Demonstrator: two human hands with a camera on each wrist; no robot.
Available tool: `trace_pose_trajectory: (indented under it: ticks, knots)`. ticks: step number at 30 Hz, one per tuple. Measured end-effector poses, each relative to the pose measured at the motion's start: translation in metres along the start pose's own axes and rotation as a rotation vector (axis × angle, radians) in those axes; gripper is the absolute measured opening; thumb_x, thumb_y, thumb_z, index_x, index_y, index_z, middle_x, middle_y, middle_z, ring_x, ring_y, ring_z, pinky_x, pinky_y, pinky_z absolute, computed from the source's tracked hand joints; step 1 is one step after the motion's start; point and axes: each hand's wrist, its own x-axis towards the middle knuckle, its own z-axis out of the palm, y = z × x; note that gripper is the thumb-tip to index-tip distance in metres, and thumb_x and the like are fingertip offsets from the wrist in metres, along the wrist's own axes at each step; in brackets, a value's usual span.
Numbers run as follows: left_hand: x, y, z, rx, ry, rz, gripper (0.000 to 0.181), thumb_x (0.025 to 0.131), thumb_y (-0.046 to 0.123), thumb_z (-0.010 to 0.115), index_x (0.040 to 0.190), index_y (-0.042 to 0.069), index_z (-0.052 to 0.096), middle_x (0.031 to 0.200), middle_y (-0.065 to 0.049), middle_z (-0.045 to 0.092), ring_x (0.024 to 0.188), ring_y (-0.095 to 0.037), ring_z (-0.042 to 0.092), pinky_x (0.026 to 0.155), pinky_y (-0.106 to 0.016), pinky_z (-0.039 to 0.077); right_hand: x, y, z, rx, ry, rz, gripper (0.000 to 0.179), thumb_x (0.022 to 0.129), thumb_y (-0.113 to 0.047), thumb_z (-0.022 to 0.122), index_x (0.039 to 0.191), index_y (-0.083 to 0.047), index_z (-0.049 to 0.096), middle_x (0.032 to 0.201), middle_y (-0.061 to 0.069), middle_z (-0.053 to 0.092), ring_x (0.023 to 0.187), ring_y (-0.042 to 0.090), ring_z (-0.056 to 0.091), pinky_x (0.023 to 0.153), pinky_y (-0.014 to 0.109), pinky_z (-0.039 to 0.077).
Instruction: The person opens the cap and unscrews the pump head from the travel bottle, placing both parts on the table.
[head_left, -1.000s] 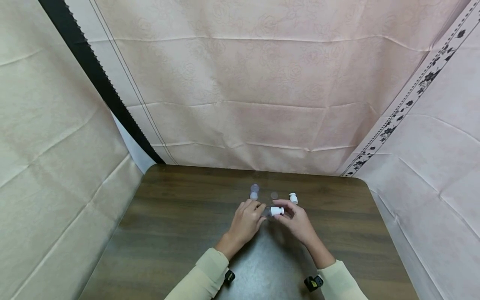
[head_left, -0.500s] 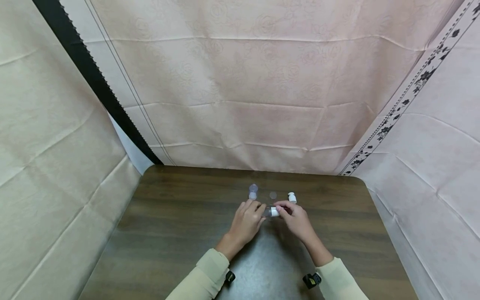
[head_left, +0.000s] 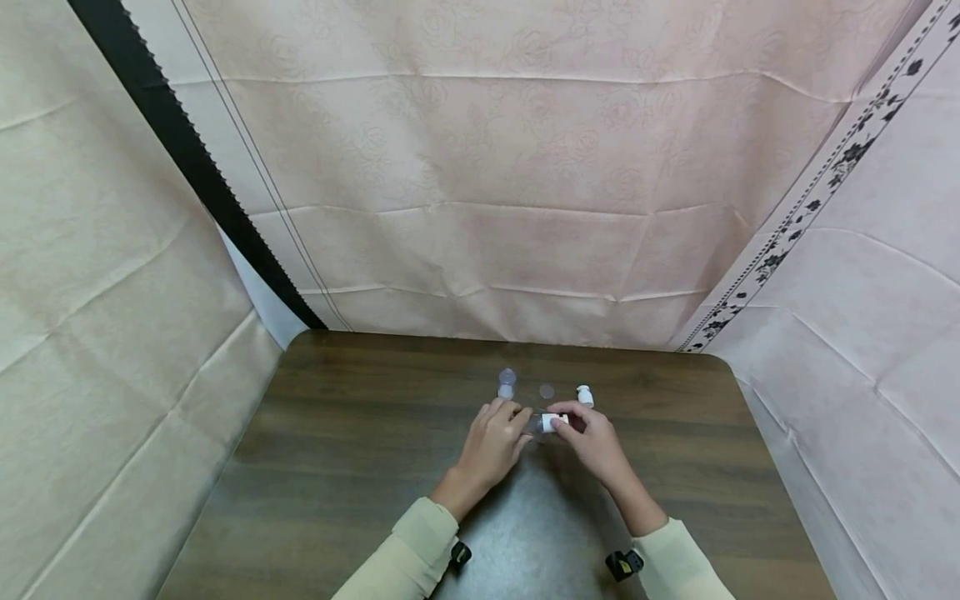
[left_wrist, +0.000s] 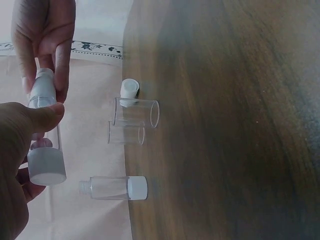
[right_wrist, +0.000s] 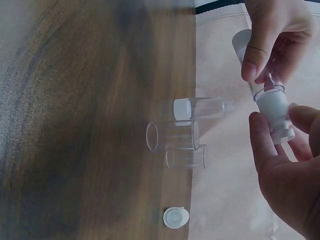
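Note:
My left hand (head_left: 491, 440) grips a clear bottle with a white base (left_wrist: 46, 167), its thumb laid across the bottle body. The bottle is tilted and raised off the table. My right hand (head_left: 596, 442) pinches a white pump head (right_wrist: 274, 111) at the bottle's neck end between thumb and fingers. The pump's collar meets the clear body; whether it is fully tight I cannot tell. Beyond the hands stand a second clear bottle with a white base (left_wrist: 138, 188) and a threaded neck, two clear open cylinders (left_wrist: 150, 114), and another white pump head (head_left: 585, 397).
The brown wooden table (head_left: 337, 467) has rounded far corners. Pale cloth (head_left: 487, 183) hangs behind it and along both sides. The loose items stand in a row toward the far edge, just past my hands.
My right fingers first spread around the pump head, then closed in with the thumb over it, and they have shifted slightly on it since. My left hand keeps its hold on the bottle.

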Motion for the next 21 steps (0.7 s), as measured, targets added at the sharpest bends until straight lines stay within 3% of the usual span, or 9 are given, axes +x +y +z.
trace_pose_trajectory:
  ticks: [13, 18, 21]
  knots:
    - [-0.0014, -0.001, -0.0031, -0.052, -0.03, -0.026, 0.039, 0.083, 0.031, 0.089, 0.114, 0.012, 0.077, 0.105, -0.002, 0.073, 0.093, -0.017, 0.064, 0.072, -0.03, 0.051, -0.0026, 0.0028, 0.0023, 0.138, -0.015, -0.107, 0.03, 0.091, 0.001, 0.075, 0.121, -0.003, 0.071, 0.122, 0.018, 0.072, 0.107, 0.019, 0.067, 0.086, 0.018, 0.053]
    - [-0.0017, -0.002, -0.0036, -0.047, -0.014, -0.026, 0.039, 0.082, 0.032, 0.089, 0.113, 0.012, 0.077, 0.104, -0.001, 0.072, 0.091, -0.017, 0.064, 0.073, -0.03, 0.051, -0.0024, 0.0016, 0.0025, 0.148, -0.024, -0.12, 0.039, 0.092, -0.001, 0.075, 0.13, -0.003, 0.067, 0.135, 0.021, 0.066, 0.124, 0.03, 0.064, 0.097, 0.022, 0.053]
    - [-0.002, -0.0023, -0.0044, -0.035, -0.019, -0.025, 0.038, 0.084, 0.032, 0.088, 0.114, 0.012, 0.077, 0.105, -0.001, 0.072, 0.091, -0.016, 0.063, 0.072, -0.029, 0.05, -0.0016, 0.0006, 0.0024, 0.143, -0.015, -0.087, 0.041, 0.094, -0.009, 0.076, 0.133, -0.003, 0.065, 0.138, 0.02, 0.064, 0.129, 0.036, 0.062, 0.101, 0.025, 0.051]
